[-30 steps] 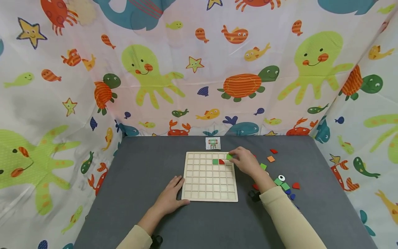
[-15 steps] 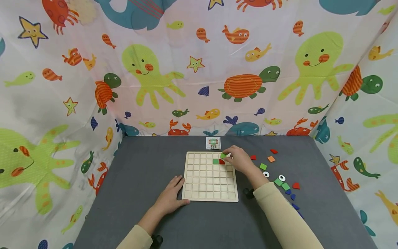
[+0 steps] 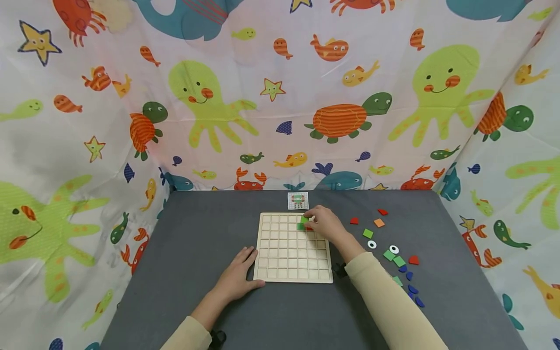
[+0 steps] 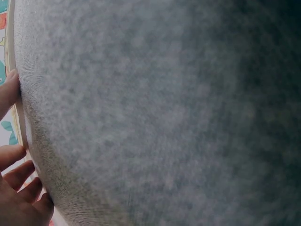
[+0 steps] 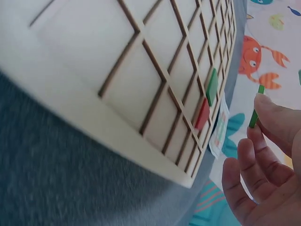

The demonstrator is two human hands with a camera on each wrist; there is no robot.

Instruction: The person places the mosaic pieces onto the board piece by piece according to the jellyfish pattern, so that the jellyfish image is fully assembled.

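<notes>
A pale wooden board [image 3: 290,255] divided into square cells lies on the grey table. My left hand [image 3: 236,274] rests along its left side, thumb at the near edge; in the left wrist view, fingertips [image 4: 18,149] touch the board's rim. My right hand [image 3: 327,226] pinches a green square tile [image 5: 254,117] between thumb and finger, above the board's far part. One green tile [image 5: 212,88] and a red tile [image 5: 202,115] with a rounded side sit in neighbouring cells. The right hand partly hides the red tile in the head view.
Behind the board lies a small printed picture card [image 3: 298,201]. Loose pieces are scattered to the right: green squares [image 3: 389,255], an orange square [image 3: 378,222], red pieces [image 3: 413,260], white rings [image 3: 372,244] and blue pieces [image 3: 413,288]. A sea-animal cloth [image 3: 271,58] hangs around the table.
My right hand has moved left over the board with the green tile, from its far right corner towards the cells with the placed tiles. The left hand has stayed at the board's edge.
</notes>
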